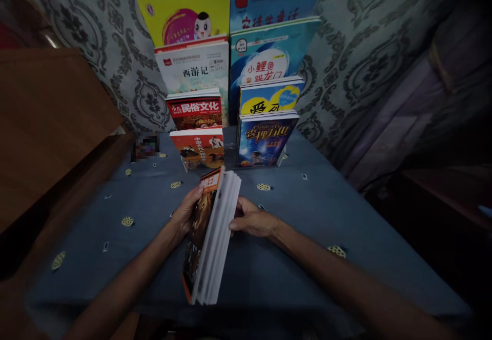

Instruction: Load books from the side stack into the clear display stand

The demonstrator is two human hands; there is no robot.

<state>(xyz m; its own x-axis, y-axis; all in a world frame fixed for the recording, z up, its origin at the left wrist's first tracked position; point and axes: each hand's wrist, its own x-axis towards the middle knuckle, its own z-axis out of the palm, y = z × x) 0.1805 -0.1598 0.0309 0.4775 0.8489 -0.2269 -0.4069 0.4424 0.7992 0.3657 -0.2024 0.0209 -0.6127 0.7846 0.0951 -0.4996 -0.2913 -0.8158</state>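
Note:
A stack of books (219,242) stands tilted between my two hands above the near half of the table, with white page edges facing me. Its outer cover on the left is dark brown and orange with Chinese lettering. My left hand (187,207) grips that cover side near the top, fingers partly hidden behind it. On the opposite side, my right hand (255,219) holds the stack, its thumb by the page edges and its other fingers partly hidden. Just beyond stand a red-orange book (202,150) and a dark blue book (265,140), the front ones of two rows.
Behind them rise a red folk-culture book (196,112), a pale book (194,71), a yellow book (169,14), a teal book (277,47) and others. A blue patterned cloth (307,196) covers the table. A brown wooden panel (49,119) stands left, a patterned curtain (365,37) behind.

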